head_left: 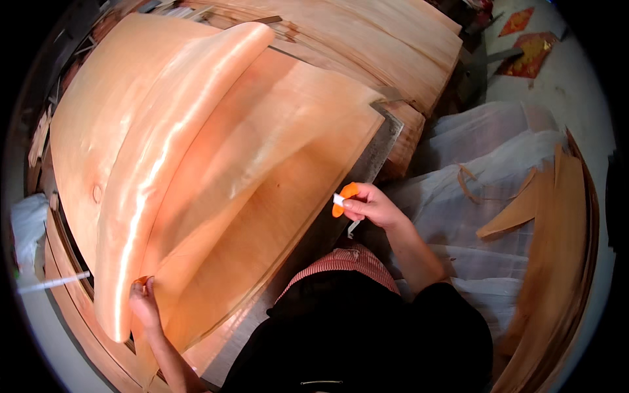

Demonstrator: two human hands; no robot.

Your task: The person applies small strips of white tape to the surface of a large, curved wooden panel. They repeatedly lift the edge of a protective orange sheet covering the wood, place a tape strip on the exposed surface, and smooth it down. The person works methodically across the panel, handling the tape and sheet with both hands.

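Observation:
A large, thin, pale-brown wood veneer sheet [216, 150] lies in front of me, its left part bulging up in a long shiny curl. At the near left my left hand [144, 304] is closed at the sheet's edge, fingertips pinching it; an orange cover shows on a fingertip. Beside the sheet's right edge, my right hand [368, 204] holds a small white piece [339, 200] between thumb and fingers, apart from the veneer. Orange covers are on its fingers. I cannot make out exactly what the white piece is.
Under the veneer is a grey metal table edge [386, 141]. More veneer sheets [367, 33] are stacked beyond it. On the right lie translucent plastic sheeting [478, 177] and brown veneer offcuts [557, 249]. A white rod [56, 283] sticks out at the left.

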